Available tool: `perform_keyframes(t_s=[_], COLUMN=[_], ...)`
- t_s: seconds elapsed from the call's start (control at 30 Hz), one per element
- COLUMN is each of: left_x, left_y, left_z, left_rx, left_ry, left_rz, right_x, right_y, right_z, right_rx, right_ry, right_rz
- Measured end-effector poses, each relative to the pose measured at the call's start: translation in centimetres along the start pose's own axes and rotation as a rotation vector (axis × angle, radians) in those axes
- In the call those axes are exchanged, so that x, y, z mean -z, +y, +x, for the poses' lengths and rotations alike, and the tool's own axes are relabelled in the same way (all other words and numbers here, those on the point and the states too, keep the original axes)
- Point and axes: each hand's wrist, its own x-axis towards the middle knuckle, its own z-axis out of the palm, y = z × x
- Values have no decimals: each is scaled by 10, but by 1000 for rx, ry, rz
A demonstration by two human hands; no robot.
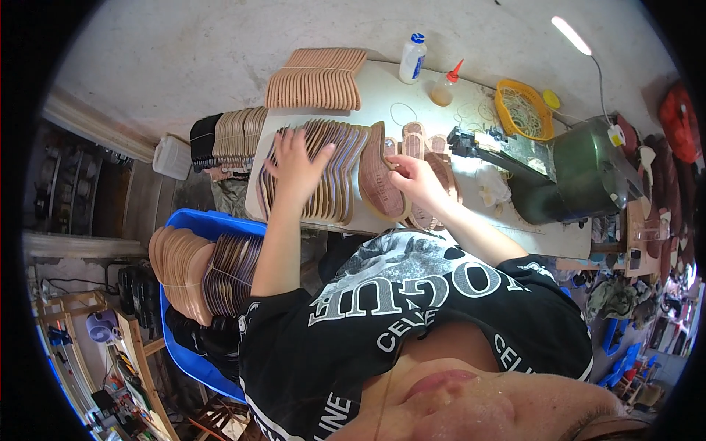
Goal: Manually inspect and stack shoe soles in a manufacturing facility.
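Note:
My left hand (298,165) lies spread on a fanned row of tan and brown shoe insoles (334,173) standing on edge on the white table (471,220). My right hand (413,182) grips the edge of one reddish-brown insole (379,180) at the right end of that row. A few more insoles (434,154) lie flat just beyond this hand. My black printed shirt fills the lower middle of the view.
A bound bundle of insoles (316,77) sits at the table's far side, near a white glue bottle (413,57) and a red-tipped bottle (446,88). A yellow basket (523,110), green machine (588,176) and lamp (572,35) stand right. A blue tub (193,224) of insole bundles (191,272) sits left.

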Motion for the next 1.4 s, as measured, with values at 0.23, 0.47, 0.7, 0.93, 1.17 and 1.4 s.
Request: perform_keyframes(t_s=[0.23,0.47,0.7,0.93,1.17,1.4], left_x=[-56,-48,-51,-69,-51,-49], left_y=[72,159,204,192,200,177], left_z=[-2,-12,-38,-23,-22,-3], left_rx=[7,-89,-488,-368,-408,-115], left_ry=[-209,-754,-636,-550,-433,-434], left_rz=[-1197,-1707,-1399,-1121,-1085,-1492], right_x=[29,91,152,152,126,98], right_y=[-26,4,-11,-2,-20,-12], right_z=[-40,-49,-66,-72,-66,-83], right_rx=[91,73,57,130,128,-51], right_ry=[-35,-180,-394,-76,-82,-314], right_rz=[413,974,636,137,443,432])
